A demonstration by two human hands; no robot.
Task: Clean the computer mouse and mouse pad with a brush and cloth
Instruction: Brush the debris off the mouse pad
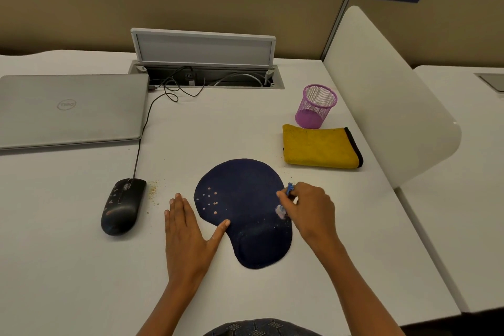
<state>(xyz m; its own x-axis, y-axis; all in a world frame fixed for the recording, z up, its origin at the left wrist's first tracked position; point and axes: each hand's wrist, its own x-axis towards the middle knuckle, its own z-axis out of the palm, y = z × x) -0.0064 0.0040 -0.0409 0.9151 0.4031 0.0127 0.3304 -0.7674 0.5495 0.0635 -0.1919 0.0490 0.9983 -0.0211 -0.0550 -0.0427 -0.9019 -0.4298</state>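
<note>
— What are the fingers doing?
— The left hand [188, 229] lies flat on the desk [81, 267], fingers straight and together, thumb spread onto the mouse pad [245, 213]'s left edge. The right hand [311, 210] pinches a blue brush [289, 189], bristles on the pad's right side.
— And the rest?
— The mouse [122, 206] sits left of the pad — the yellow cloth [321, 148] folded toward the desk's right edge.

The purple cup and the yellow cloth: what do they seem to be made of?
The purple cup looks like painted wire mesh, probably metal: the desk shows through its fine grid of holes. The yellow cloth looks like soft, matte microfibre or terry, folded thick, with a fuzzy nap and a dark stitched edge.
</note>
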